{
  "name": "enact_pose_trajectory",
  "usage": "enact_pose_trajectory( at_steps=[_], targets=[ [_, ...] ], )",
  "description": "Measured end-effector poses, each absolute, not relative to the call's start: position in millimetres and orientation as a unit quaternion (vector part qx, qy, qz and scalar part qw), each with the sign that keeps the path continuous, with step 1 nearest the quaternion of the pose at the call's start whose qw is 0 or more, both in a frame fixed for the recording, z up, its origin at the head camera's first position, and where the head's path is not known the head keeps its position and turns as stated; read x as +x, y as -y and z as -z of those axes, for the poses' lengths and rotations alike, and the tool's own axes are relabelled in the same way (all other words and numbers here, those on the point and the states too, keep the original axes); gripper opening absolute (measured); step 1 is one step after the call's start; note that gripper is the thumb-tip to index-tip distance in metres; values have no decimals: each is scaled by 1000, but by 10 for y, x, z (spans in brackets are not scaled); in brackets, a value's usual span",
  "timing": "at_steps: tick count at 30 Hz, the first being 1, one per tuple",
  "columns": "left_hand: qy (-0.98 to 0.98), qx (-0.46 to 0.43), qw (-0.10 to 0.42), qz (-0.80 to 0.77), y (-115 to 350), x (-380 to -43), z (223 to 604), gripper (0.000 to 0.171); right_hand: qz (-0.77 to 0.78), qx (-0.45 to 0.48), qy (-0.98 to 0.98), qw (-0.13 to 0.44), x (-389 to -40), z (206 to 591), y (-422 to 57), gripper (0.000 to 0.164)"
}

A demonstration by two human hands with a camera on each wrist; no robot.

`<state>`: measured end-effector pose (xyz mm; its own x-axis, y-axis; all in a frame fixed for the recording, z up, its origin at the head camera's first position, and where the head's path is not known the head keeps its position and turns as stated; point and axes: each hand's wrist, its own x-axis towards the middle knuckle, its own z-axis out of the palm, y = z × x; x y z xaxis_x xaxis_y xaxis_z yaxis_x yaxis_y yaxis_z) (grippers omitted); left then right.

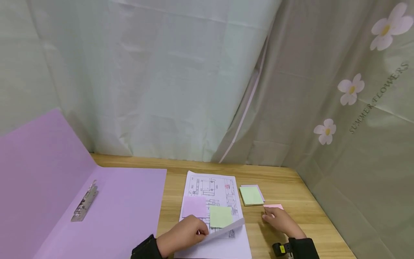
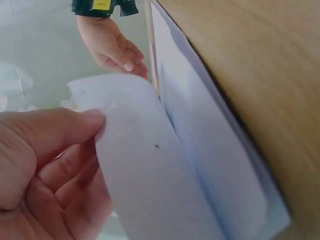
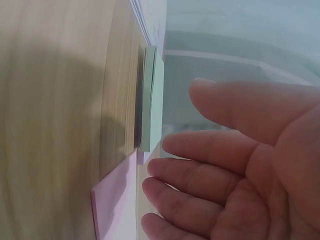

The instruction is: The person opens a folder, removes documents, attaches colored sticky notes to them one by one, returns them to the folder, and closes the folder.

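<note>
- The lifted near edge of a white sheet point(image 1: 228, 227) is pinched between thumb and fingers of the left hand point(image 1: 182, 235), over the paper stack point(image 1: 229, 250).
- The right hand point(image 1: 283, 222) is held right of the stack, fingers extended, thumb apart; whether the pink pad point(image 1: 277, 206) there is touched cannot quite be told.
- On the stack's printed face are placed a lilac note point(image 1: 194, 207) and a green note point(image 1: 221, 216).
- Right of the stack, a green pad point(image 1: 251, 196) is seen.
- Left of the stack, an open purple folder point(image 1: 129, 201) with metal clip point(image 1: 85, 202) is laid.
</note>
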<state>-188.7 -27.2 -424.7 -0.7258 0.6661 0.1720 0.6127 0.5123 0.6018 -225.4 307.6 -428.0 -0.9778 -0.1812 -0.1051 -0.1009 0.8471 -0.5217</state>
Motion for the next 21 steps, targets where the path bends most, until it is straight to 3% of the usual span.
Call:
enact_pose_trajectory(
  at_steps=[10,15,21],
  targets=[
    [-862,299,-15,-410,502,-1798,4156,7,229,-22,-971,62,-2246,4294,-3155,45],
    [-849,265,-111,-443,643,-1748,4149,6,214,-19,-976,45,-2241,4306,-3194,43],
    [-828,197,-235,-470,762,-1682,4175,12,200,-11,-979,48,-2304,4379,-3252,54]
  ],
)
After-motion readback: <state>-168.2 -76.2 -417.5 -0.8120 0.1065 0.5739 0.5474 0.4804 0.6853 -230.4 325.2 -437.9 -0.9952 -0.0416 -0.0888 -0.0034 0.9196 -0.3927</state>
